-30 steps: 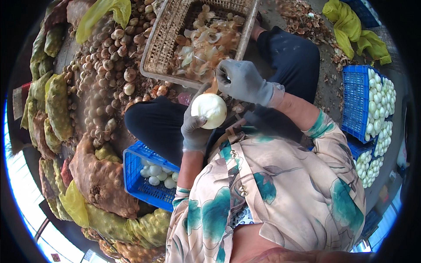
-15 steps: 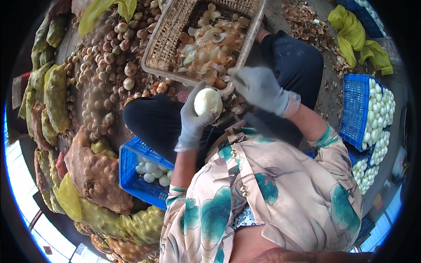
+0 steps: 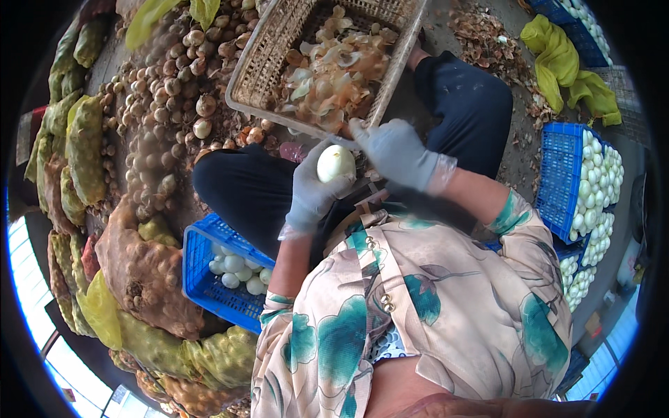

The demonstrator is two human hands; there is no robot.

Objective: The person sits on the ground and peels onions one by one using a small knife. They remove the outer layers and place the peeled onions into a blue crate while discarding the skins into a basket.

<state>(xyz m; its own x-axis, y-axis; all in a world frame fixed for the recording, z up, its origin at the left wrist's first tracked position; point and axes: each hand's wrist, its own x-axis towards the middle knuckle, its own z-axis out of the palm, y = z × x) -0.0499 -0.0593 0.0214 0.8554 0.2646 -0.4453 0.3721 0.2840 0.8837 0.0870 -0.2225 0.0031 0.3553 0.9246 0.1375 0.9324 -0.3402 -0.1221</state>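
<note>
A pale, peeled onion (image 3: 336, 164) rests in my gloved left hand (image 3: 310, 189), whose fingers and thumb wrap its side and underside. Just to the right and slightly above it is my gloved right hand (image 3: 398, 152), its fingers curled together near the basket rim. Whatever those fingers hold, if anything, is hidden. Beyond both hands sits a dirty, pale plastic basket (image 3: 235, 99) with a heap of papery onion skins (image 3: 334, 73) inside. A blue crate (image 3: 197, 275) by my left elbow contains several peeled onions (image 3: 240, 268).
Unpeeled onions (image 3: 164, 94) cover the floor at left, beside full mesh sacks (image 3: 143, 272). Blue crates (image 3: 561, 174) heaped with peeled onions stand at right. Yellow-green mesh bags (image 3: 554, 52) and loose skins (image 3: 488, 45) lie at far right.
My right hand has come closer to the onion, moving down and slightly left from the basket rim. The onion has turned within my left hand, which still holds it.
</note>
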